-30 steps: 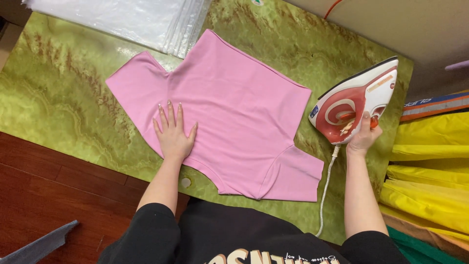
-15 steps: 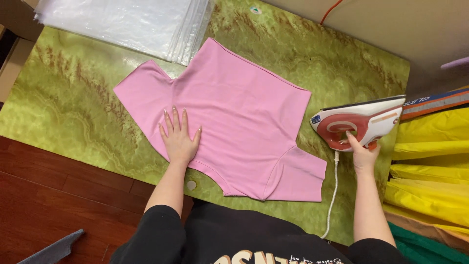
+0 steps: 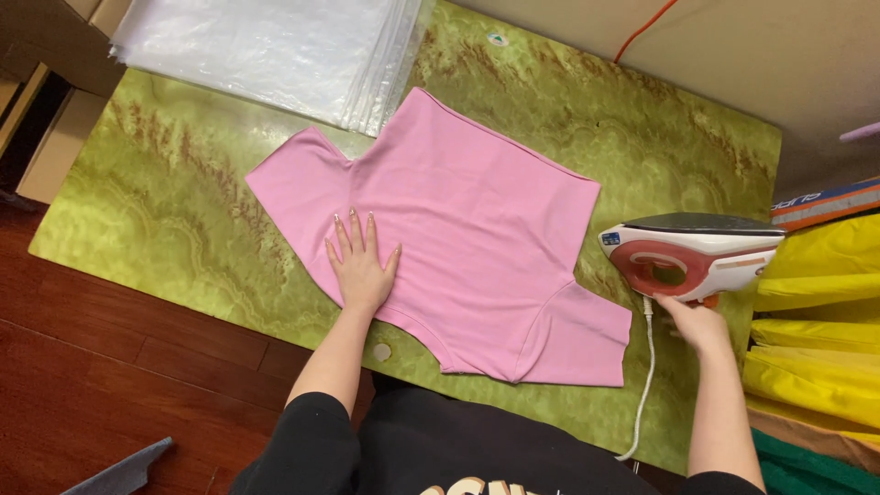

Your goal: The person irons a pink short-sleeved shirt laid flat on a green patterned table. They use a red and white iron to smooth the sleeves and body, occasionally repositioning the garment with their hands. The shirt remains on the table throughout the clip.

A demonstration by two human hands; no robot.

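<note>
Pressing flat on the pink garment (image 3: 458, 238), left hand (image 3: 362, 270) lies palm down, fingers spread, grip open, holding nothing, on the near-left part of the cloth just inside its edge. Garment spread flat on the tabletop (image 3: 183, 220), short sleeve out to the left, another sleeve at near right; smooth knit-looking fabric, few soft creases, seam lines visible at the near-right sleeve. Right hand (image 3: 697, 323) sits at the rear of the steam iron (image 3: 687, 257), just below it, touching its back end by the cord; cannot tell if the grip is closed on anything. Iron is off the garment, just right of its edge, on the tabletop's right side; white plastic body with red handle insert, dark flat soleplate side facing up-away. White cord (image 3: 646, 385) runs down from the iron across the tabletop toward the person. Tabletop cover is glossy green with brown marble-like swirls. Stack of clear plastic bags (image 3: 266, 50) at far left, its corner touching the garment's top edge. Yellow fabric pile (image 3: 816, 321) right of the iron. Dark wood floor (image 3: 110, 385) below left.
</note>
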